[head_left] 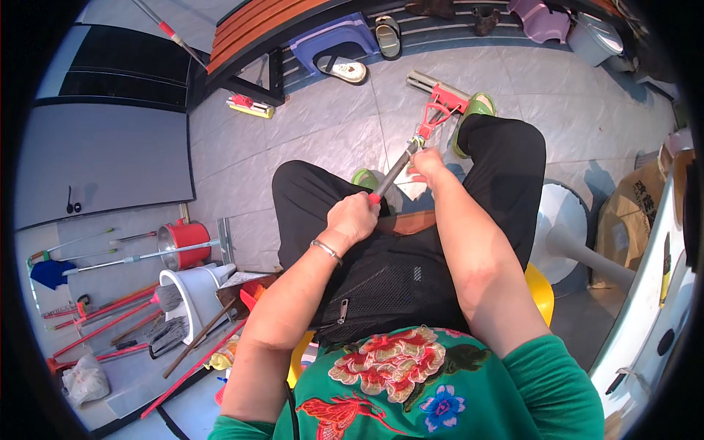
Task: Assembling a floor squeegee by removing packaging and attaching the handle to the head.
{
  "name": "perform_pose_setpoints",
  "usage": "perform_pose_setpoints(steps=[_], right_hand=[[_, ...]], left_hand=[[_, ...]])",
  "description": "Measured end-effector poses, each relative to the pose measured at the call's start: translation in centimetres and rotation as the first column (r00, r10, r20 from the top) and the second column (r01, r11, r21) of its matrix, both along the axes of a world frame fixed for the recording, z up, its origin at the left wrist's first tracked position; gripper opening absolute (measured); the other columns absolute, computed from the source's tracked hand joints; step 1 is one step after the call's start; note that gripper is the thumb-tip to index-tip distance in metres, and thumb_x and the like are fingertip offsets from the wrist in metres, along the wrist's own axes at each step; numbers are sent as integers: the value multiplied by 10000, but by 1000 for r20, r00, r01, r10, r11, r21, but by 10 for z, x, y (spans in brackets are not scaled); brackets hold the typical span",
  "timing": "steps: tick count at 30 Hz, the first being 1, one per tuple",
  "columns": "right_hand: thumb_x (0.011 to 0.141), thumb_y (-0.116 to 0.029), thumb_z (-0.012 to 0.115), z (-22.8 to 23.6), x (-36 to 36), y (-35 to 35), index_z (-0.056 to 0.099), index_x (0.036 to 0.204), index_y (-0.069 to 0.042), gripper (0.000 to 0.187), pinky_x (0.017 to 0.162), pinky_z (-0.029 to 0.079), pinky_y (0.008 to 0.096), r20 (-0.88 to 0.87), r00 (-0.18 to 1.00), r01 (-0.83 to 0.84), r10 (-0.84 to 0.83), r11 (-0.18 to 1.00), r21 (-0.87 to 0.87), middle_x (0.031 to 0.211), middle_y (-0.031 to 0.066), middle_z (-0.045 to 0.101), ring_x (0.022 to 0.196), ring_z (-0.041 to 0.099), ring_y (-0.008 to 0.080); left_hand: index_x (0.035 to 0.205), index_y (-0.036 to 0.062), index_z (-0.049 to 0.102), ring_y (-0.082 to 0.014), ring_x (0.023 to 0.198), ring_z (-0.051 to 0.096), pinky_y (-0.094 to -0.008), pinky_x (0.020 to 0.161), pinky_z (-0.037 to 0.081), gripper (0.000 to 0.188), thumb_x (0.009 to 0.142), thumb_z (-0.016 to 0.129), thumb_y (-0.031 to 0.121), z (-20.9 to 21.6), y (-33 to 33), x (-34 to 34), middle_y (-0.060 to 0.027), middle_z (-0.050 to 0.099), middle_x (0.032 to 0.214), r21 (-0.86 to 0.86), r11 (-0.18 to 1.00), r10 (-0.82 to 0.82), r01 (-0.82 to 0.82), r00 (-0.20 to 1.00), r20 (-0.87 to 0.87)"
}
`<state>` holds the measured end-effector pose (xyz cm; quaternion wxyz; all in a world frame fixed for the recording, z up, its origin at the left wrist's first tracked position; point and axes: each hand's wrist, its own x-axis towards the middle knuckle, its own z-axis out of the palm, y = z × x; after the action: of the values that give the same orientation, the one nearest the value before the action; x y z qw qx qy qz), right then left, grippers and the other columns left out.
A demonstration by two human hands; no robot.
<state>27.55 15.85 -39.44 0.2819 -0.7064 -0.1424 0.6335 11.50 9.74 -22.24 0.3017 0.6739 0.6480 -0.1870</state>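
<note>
A squeeze mop with a grey metal pole [397, 172] and a red head [449, 97] slants away from my lap toward the far right. My left hand [353, 218] is wrapped round the pole at its red lower section. Higher up, close to the red pull lever [434, 121], my right hand [427, 166] is closed at the pole; its fingers are partly hidden. Something white [413, 190], perhaps a cloth or paper, shows just below that hand. The mop head lies on the tiles beside my green slipper [478, 104].
A loose red and yellow mop head [251, 105] lies near the bench [253, 28]. Brooms, poles, a red bucket [183, 246] and a white bin [198, 293] crowd the left. A purple stool [334, 40] stands ahead; a white round-based stand [561, 235] is at my right.
</note>
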Motion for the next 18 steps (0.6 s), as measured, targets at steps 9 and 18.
perform_pose_setpoints(steps=[9, 18], right_hand=[[767, -179, 604, -3, 8, 5, 633, 950, -38, 232, 658, 460, 464, 127, 979, 175, -159, 977, -125, 817, 97, 637, 692, 644, 228], [726, -136, 721, -84, 1, 32, 648, 833, -47, 158, 494, 471, 344, 376, 915, 186, -147, 980, -70, 800, 101, 667, 651, 637, 189]], left_hand=[[909, 28, 595, -371, 878, 626, -461, 759, 490, 311, 873, 537, 332, -6, -2, -6, -196, 653, 866, 38, 998, -57, 56, 998, 16], [950, 18, 575, -373, 854, 634, -464, 750, 500, 298, 878, 524, 303, 2, -5, 6, -200, 659, 862, 45, 997, -67, 68, 997, -30]])
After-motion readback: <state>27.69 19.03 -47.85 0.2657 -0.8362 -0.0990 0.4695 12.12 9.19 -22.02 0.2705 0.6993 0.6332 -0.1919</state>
